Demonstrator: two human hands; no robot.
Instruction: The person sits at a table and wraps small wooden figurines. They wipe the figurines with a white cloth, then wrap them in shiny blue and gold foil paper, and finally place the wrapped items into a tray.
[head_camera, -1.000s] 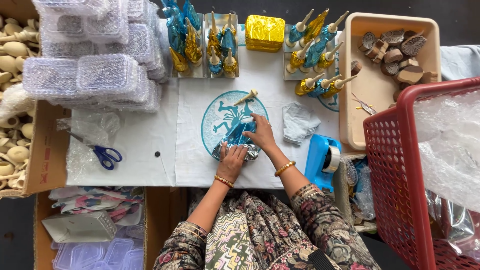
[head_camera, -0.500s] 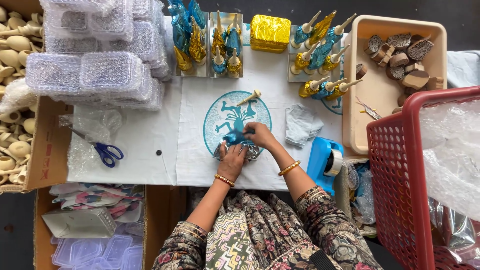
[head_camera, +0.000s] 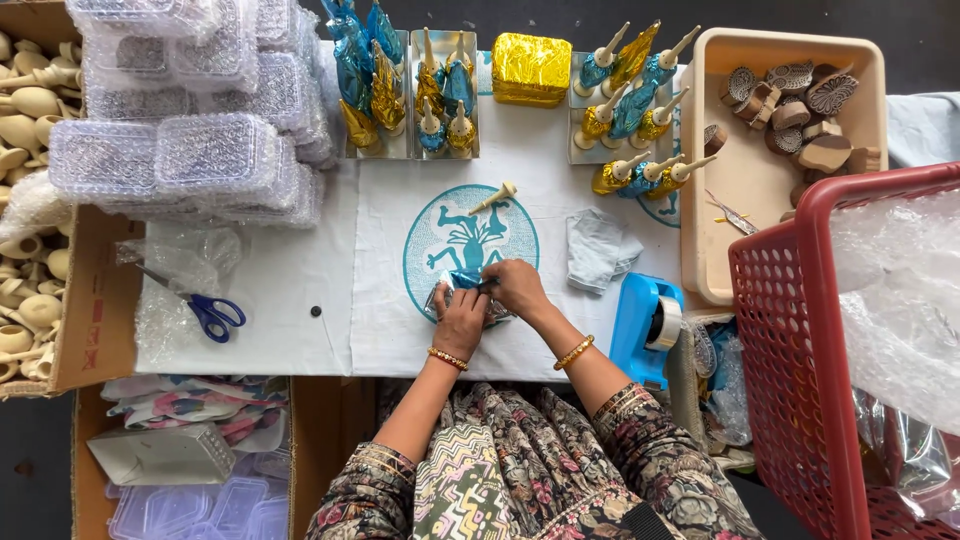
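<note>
Near the front edge of the white cloth (head_camera: 300, 290), both hands work one blue foil piece (head_camera: 466, 281). Left hand (head_camera: 461, 322) presses flat on it; right hand (head_camera: 517, 287) pinches its foil. Wrapped cones (head_camera: 640, 110) fill the far trays, so plenty looks done; one bare cone (head_camera: 494, 198) lies waiting, tip pointing far-right. The foil piece's own axis is hidden.

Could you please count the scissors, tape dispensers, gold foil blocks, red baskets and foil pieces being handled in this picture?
Scissors: 1
Tape dispenser: 1
Gold foil block: 1
Red basket: 1
Handled foil piece: 1
Total: 5
</note>
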